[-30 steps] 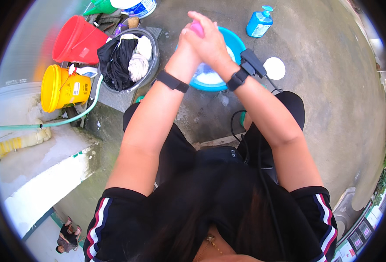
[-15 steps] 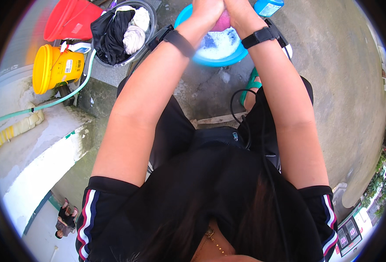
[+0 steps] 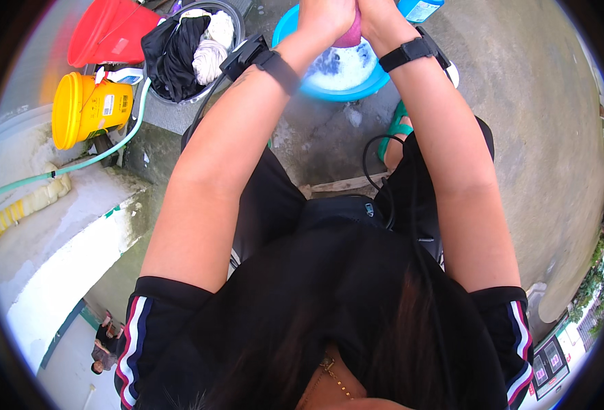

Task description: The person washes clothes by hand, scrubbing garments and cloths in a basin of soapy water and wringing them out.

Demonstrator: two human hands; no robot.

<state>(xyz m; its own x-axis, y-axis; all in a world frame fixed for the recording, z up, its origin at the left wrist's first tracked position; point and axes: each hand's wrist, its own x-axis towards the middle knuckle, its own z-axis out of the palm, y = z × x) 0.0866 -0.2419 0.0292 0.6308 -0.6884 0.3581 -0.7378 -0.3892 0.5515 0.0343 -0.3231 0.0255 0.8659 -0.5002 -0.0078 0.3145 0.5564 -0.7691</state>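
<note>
A wet-looking pink cloth point(image 3: 348, 37) hangs between my hands, over a blue basin point(image 3: 358, 93) of white suds and bluish water. My left hand point(image 3: 325, 19) closes on it from the left, while my right hand point(image 3: 378, 19) presses close from the other side. Both hands sit at the top edge of the view, so most of the fingers are cut off. Each wrist carries a black strap with a small device.
Left of the basin, a grey tub point(image 3: 239, 35) holds black clothing point(image 3: 175, 58) and white fabric point(image 3: 211, 60). Beyond it stand a red bucket point(image 3: 107, 34), a yellow bucket point(image 3: 90, 109) and a pale green hose point(image 3: 121, 145). A blue container point(image 3: 419, 9) is at right. Someone sits far lower left.
My left wrist has rolled, showing more of its strapped device. The hands have shifted slightly against each other around the pink cloth, which stays over the basin.
</note>
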